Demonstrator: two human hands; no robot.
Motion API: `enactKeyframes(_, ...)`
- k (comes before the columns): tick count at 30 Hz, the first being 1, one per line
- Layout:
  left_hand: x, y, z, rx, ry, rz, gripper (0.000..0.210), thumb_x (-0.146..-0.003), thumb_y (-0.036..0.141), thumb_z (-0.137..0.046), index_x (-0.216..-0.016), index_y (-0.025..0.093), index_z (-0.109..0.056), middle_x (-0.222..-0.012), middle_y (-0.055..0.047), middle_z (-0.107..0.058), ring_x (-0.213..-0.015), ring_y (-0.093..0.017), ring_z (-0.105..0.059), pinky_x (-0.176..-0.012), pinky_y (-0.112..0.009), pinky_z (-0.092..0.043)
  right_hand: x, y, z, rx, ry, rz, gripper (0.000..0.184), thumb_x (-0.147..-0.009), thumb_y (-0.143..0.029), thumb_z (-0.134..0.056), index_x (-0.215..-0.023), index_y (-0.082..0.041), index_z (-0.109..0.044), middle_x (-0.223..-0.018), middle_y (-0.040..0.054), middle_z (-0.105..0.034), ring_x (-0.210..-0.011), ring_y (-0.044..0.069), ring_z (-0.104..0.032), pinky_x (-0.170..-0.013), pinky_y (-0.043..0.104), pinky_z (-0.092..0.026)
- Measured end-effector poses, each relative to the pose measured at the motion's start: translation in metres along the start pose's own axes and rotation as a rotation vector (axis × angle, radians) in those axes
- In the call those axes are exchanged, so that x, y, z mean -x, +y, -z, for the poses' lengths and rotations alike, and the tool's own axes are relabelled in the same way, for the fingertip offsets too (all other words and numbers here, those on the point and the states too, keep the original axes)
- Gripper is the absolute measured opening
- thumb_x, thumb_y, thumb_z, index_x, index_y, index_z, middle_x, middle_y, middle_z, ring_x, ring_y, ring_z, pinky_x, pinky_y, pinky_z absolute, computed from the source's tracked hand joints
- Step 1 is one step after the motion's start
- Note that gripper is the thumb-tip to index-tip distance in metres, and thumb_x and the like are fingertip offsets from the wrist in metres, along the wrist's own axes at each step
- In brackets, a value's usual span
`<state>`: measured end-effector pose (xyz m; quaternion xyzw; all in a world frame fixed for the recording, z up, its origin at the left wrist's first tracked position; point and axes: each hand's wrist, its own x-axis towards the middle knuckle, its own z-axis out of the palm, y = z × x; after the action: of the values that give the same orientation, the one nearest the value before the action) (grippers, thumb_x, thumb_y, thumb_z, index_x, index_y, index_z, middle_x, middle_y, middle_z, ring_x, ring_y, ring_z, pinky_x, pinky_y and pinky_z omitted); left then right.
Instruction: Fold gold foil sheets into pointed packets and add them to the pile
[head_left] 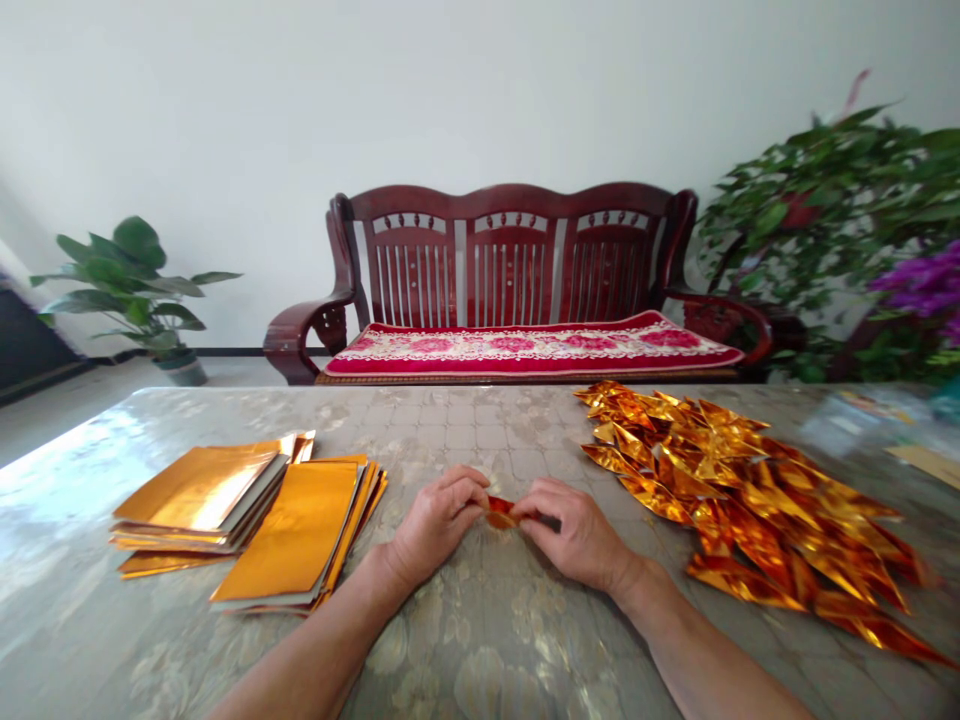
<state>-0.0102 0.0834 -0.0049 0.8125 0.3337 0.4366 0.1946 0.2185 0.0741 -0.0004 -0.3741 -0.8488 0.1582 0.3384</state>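
Between my two hands is a small folded piece of gold foil paper (501, 513), orange and shiny, just above the table. My left hand (448, 510) pinches its left end with thumb and fingers. At its right end, my right hand (568, 525) grips it the same way. The fingertips cover both ends, so only the middle shows. To my left lie two stacks of flat gold foil sheets (292, 530), one partly beside the other. On my right spreads a heap of folded gold foil pieces (720, 470) with pointed ends.
The table (480, 620) has a patterned, glossy cover. Clear plastic packaging (862, 420) lies at its far right. Beyond the table stands a dark red wooden bench (510, 260) with a red and white floral cushion (525, 345). Potted plants (139, 285) stand on both sides.
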Motion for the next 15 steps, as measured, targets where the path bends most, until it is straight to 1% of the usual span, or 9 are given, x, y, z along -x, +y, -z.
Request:
enactKeyframes(2, 0.001, 0.001, 0.001, -0.042, 0.013, -0.050, 0.013, -0.089, 0.009, -0.059, -0.083, 0.018, -0.065, -0.098, -0.005, -0.067, -0.091, -0.013, -0.064, -0.083, -0.024, -0.050, 0.000, 0.001, 0.000, 0.022, 0.001, 0.050, 0.016, -0.085, -0.010, -0.063, -0.089, -0.023, -0.072, -0.078, 0.0013, -0.065, -0.079, 0.016, -0.060, -0.072, 0.026, -0.045)
enactKeyframes(4, 0.001, 0.002, 0.003, -0.065, 0.007, -0.066, 0.013, -0.091, 0.011, -0.058, -0.084, 0.018, -0.065, -0.096, -0.005, -0.067, -0.089, -0.013, -0.064, -0.082, -0.023, -0.050, 0.000, 0.002, 0.000, 0.042, 0.024, 0.091, 0.019, -0.087, -0.009, -0.061, -0.091, -0.023, -0.074, -0.078, 0.0022, -0.066, -0.079, 0.016, -0.060, -0.071, 0.026, -0.045)
enactKeyframes(6, 0.001, 0.004, 0.005, -0.099, -0.037, -0.045, 0.012, -0.092, 0.014, -0.058, -0.084, 0.018, -0.065, -0.090, -0.003, -0.068, -0.084, -0.013, -0.065, -0.078, -0.022, -0.049, 0.000, 0.004, 0.000, 0.070, 0.051, 0.120, 0.022, -0.088, -0.009, -0.059, -0.094, -0.023, -0.075, -0.077, 0.0026, -0.065, -0.077, 0.016, -0.060, -0.069, 0.026, -0.045)
enactKeyframes(9, 0.000, 0.005, 0.009, -0.192, -0.137, -0.004, 0.012, -0.094, 0.021, -0.057, -0.086, 0.019, -0.067, -0.084, -0.002, -0.068, -0.079, -0.013, -0.064, -0.073, -0.022, -0.049, 0.000, 0.005, 0.001, 0.110, 0.073, 0.152, 0.023, -0.091, -0.010, -0.057, -0.096, -0.023, -0.075, -0.077, 0.0030, -0.065, -0.077, 0.016, -0.060, -0.069, 0.026, -0.046)
enactKeyframes(11, 0.000, 0.006, 0.010, -0.234, -0.178, -0.007, 0.016, -0.096, 0.023, -0.055, -0.088, 0.019, -0.068, -0.084, -0.003, -0.069, -0.079, -0.014, -0.065, -0.073, -0.022, -0.049, 0.001, 0.004, 0.001, 0.118, 0.070, 0.160, 0.023, -0.092, -0.011, -0.056, -0.095, -0.023, -0.075, -0.079, 0.0032, -0.066, -0.079, 0.016, -0.061, -0.070, 0.026, -0.047)
enactKeyframes(15, 0.002, 0.006, 0.010, -0.252, -0.208, -0.040, 0.022, -0.098, 0.023, -0.050, -0.091, 0.018, -0.070, -0.089, -0.005, -0.071, -0.083, -0.014, -0.066, -0.077, -0.023, -0.051, 0.001, 0.002, 0.000, 0.072, 0.047, 0.149, 0.023, -0.093, -0.012, -0.055, -0.096, -0.024, -0.075, -0.091, 0.0038, -0.068, -0.085, 0.015, -0.064, -0.075, 0.025, -0.050)
